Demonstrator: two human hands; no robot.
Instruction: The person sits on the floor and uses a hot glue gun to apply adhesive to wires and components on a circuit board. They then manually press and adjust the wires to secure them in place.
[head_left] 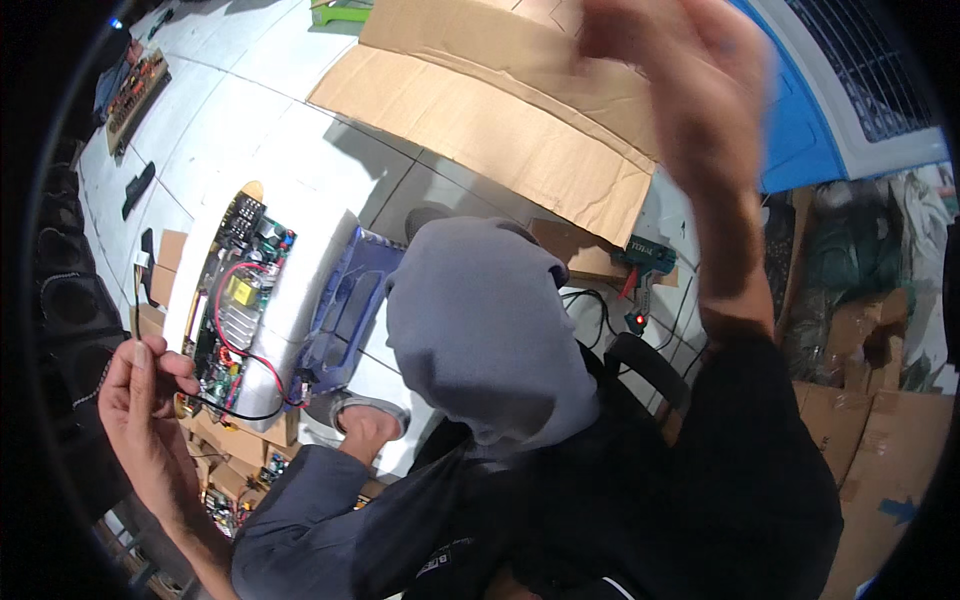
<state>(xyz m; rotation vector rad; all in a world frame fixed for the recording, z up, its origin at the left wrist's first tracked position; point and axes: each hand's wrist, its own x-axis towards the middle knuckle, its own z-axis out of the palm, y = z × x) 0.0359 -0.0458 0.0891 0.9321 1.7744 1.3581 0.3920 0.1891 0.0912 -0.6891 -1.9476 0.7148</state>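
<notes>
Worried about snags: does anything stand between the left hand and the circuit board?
Nothing visible does: the left hand is close beside the lower end of the circuit board, contact unclear. A red wire loops over the board.

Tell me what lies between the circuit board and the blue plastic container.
A white, foam-like strip, crossed by a red wire, runs between the circuit board and the blue plastic container, as the head view shows.

Small pale lettering, too blurred to make out, marks the person's black garment (446, 557). Lettering also stands on the teal body of the power drill (652, 257). Among the brown cartons (893, 440) at right, one panel shows dark letters, another a blue arrow sign (899, 511).
</notes>
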